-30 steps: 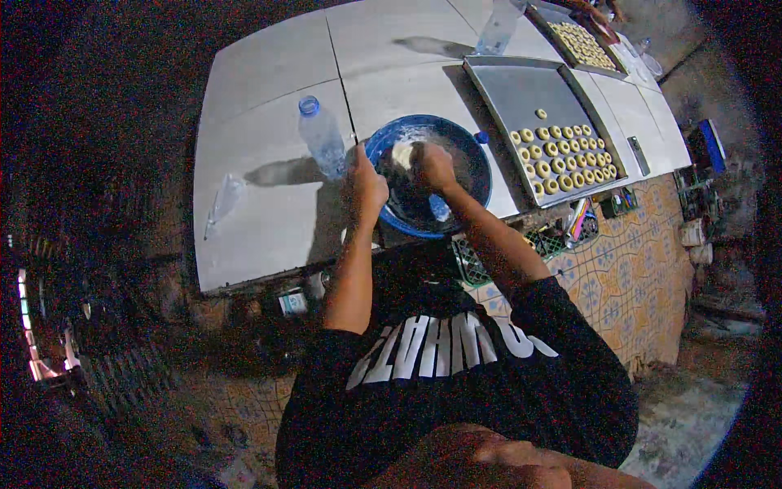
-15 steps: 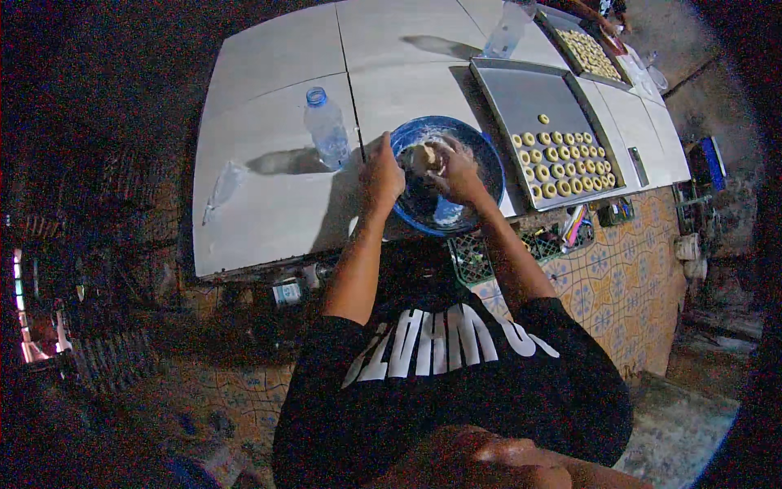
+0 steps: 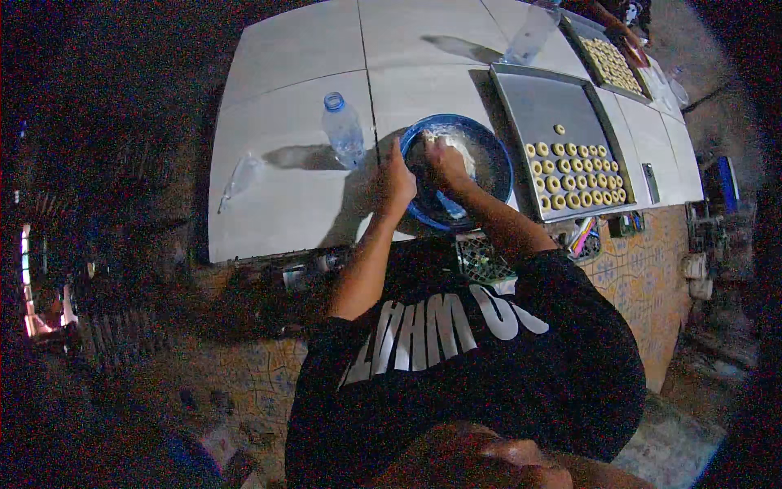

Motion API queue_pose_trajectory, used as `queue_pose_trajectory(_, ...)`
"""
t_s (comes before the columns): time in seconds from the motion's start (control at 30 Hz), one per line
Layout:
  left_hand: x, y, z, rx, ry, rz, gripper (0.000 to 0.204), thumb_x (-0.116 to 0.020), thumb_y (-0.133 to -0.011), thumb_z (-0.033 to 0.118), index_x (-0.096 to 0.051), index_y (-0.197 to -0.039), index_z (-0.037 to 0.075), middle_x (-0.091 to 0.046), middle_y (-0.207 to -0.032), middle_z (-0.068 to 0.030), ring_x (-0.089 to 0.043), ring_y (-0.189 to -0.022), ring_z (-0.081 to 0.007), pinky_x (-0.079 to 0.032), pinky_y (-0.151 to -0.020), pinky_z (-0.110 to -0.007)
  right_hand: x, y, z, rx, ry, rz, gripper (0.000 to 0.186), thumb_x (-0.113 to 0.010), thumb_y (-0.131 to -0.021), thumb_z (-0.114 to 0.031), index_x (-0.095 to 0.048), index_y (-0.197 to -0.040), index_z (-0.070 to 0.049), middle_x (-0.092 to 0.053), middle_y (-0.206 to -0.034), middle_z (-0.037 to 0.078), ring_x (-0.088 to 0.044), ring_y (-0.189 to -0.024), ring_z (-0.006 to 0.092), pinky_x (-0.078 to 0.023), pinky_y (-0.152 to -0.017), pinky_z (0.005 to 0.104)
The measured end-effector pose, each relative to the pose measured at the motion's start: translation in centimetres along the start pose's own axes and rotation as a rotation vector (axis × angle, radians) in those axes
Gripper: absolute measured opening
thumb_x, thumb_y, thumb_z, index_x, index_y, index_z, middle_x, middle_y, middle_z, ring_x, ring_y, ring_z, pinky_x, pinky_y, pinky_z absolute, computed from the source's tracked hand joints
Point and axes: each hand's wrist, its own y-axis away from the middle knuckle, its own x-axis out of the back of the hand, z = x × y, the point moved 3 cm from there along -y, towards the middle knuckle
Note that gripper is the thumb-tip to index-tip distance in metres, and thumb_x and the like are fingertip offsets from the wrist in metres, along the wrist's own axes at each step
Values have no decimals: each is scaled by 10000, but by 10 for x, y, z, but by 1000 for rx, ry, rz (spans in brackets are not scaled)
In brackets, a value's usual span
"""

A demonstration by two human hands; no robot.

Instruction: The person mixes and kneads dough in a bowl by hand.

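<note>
A round blue basin (image 3: 508, 160) stands near the table's front edge. My left hand (image 3: 396, 182) is closed on its left rim, thumb up along the edge. Inside the basin, my right hand (image 3: 445, 165) is closed and pressed down at the dough (image 3: 462, 150), a pale, floury mass spread along the far side. Its fingertips are hidden in the basin. Right of the basin, a metal tray (image 3: 562, 96) holds several rows of small ring-shaped dough pieces (image 3: 572, 181), with a single ring set apart farther back.
Left of the basin stands an open clear bottle (image 3: 343, 134), with a crumpled plastic bag (image 3: 243, 177) beyond it. Another clear bottle (image 3: 531, 37) is at the back. A second tray (image 3: 604, 59) of dough rings lies far right, beside another person's arm (image 3: 615, 28). A dark phone-like object (image 3: 650, 182) lies at right.
My right hand has moved left and down in the basin, uncovering more pale dough on its right. My left hand keeps the rim. The whole view has shifted slightly.
</note>
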Motion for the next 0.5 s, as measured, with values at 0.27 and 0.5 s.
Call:
queue_pose_trajectory(0.27, 18, 0, 15, 59, -30, 55, 793, -576, -829, -68, -237, -1532, 72, -532, -1258, -327, -559, -1130, -475, -473, -963, -502, 7, -14, 45, -63, -1215, -28, 322, -680, -862, -107, -571, -1157, -39, -662, -1045, 88, -651, -980, 188, -524, -881, 329)
queue_pose_trajectory(0.5, -6, -26, 8, 119, -68, 27, 556, -505, -891, -15, -404, -1436, 29, -549, -1207, -322, -592, -1070, -464, -475, -948, -515, 51, -5, 49, -181, -1619, -164, 280, -580, -967, -241, -575, -1182, -62, -649, -1057, 54, -644, -940, 155, -549, -803, 327)
